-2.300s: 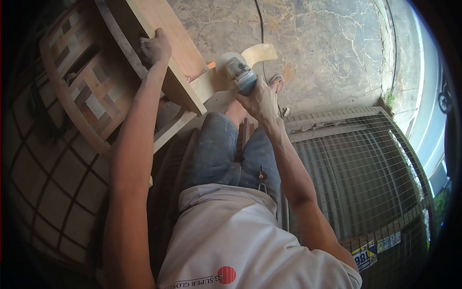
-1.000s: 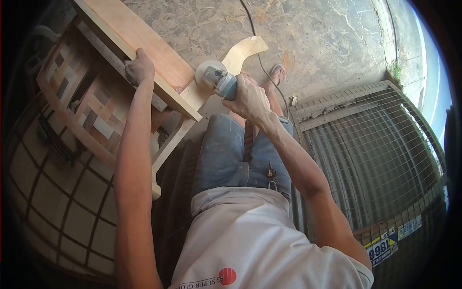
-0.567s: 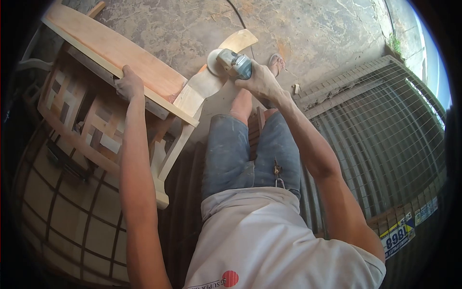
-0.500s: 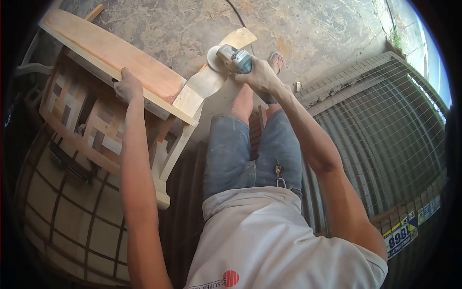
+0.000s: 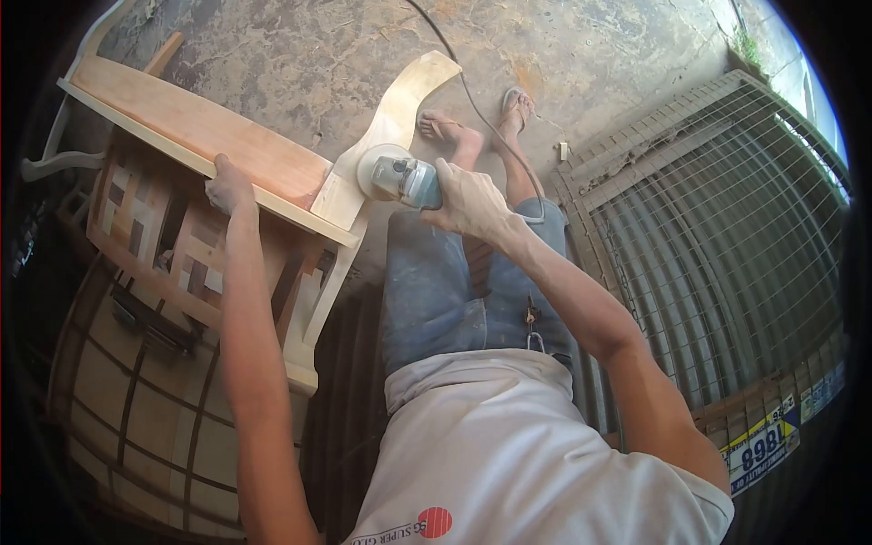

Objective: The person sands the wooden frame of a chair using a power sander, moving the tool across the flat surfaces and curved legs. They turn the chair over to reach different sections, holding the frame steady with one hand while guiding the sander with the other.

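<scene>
My right hand (image 5: 468,202) is wrapped round the body of an angle grinder (image 5: 409,182). Its pale round disc (image 5: 371,171) lies against a curved wooden leg (image 5: 397,109) near where that leg joins the furniture. With fingers closed over the edge, my left hand (image 5: 231,187) grips the long reddish-brown board (image 5: 204,132) of this unpainted wooden piece, which is tipped on its side. Below the board, a patterned panel (image 5: 132,209) of light and dark wood blocks shows. The fingertips of my left hand are partly hidden behind the edge.
A dark power cord (image 5: 454,59) runs across the rough concrete floor (image 5: 300,54) past my feet. To the right, a wire mesh panel (image 5: 699,245) lies over corrugated metal. A metal grid (image 5: 150,400) stands at lower left, and a small wood scrap (image 5: 563,151) is on the floor.
My right hand has drawn the grinder down and left along the curved leg, towards its joint with the board. The cord now loops nearer my legs. My left hand keeps its grip.
</scene>
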Demonstrator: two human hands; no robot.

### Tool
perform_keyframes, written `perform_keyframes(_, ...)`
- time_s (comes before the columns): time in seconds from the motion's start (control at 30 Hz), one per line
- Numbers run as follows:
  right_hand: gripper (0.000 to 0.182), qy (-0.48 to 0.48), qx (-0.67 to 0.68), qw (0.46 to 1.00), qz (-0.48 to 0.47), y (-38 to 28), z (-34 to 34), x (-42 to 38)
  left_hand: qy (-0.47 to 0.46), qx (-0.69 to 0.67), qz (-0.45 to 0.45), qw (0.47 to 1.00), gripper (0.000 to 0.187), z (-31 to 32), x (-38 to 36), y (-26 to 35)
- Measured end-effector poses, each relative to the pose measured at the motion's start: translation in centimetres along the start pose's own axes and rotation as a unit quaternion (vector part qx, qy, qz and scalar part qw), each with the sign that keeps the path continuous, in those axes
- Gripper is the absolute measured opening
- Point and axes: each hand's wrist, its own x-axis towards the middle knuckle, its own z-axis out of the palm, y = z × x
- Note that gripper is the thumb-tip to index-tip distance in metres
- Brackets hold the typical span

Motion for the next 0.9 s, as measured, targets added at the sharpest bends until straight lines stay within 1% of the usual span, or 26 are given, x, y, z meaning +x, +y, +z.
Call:
perform_keyframes(0.1,0.060,-0.008,0.012,0.999,0.040,1.2,-1.3,1.2,0.001,-0.017,-0.017,1.000,0.068,-0.9,-1.0,1.1)
perform_keyframes(0.13,0.063,0.009,0.020,0.999,0.044,1.8,-1.4,1.8,-0.001,-0.025,-0.024,0.999,0.069,-0.9,-1.1,1.2)
perform_keyframes(0.2,0.065,0.057,0.033,0.998,0.009,3.9,-1.5,3.4,-0.004,-0.042,-0.039,0.998,0.073,-1.0,-1.2,1.4)
perform_keyframes(0.23,0.066,0.080,0.040,0.996,-0.007,3.9,-1.9,3.7,-0.005,-0.044,-0.040,0.998,0.074,-1.1,-1.3,1.4)
perform_keyframes(0.3,0.069,0.056,0.042,0.997,0.046,3.7,-3.6,4.2,-0.004,-0.055,-0.041,0.998,0.077,-1.3,-1.5,1.6)
perform_keyframes(0.37,0.070,0.047,0.050,0.994,0.090,2.9,-4.1,4.2,-0.003,-0.054,-0.053,0.997,0.074,-1.6,-1.9,1.9)
perform_keyframes(0.4,0.067,0.032,0.050,0.995,0.079,2.7,-3.8,4.1,-0.001,-0.058,-0.059,0.997,0.072,-1.5,-2.0,2.3)
perform_keyframes(0.47,0.063,-0.003,0.054,0.997,0.061,1.9,-1.9,2.6,0.005,-0.024,-0.016,1.000,0.069,-0.8,-1.0,0.9)
perform_keyframes(0.5,0.061,-0.004,0.049,0.998,0.042,1.6,-1.0,1.7,0.007,-0.006,0.007,1.000,0.068,-0.6,-0.5,0.4)
perform_keyframes(0.6,0.056,0.005,0.033,0.999,-0.009,1.3,0.4,0.0,0.002,0.019,0.014,1.000,0.065,-0.7,-0.6,0.5)
perform_keyframes(0.7,0.059,0.002,0.038,0.999,0.014,2.0,-0.2,0.2,-0.010,-0.020,-0.022,1.000,0.066,-0.9,-0.9,1.0)
perform_keyframes(0.8,0.066,-0.013,0.043,0.997,0.060,2.9,-1.7,1.9,-0.001,-0.009,-0.017,1.000,0.066,-1.2,-1.3,1.4)
perform_keyframes(0.9,0.074,0.087,0.071,0.993,-0.031,6.3,-1.5,4.1,0.001,-0.022,-0.002,1.000,0.070,-0.4,-0.2,0.2)
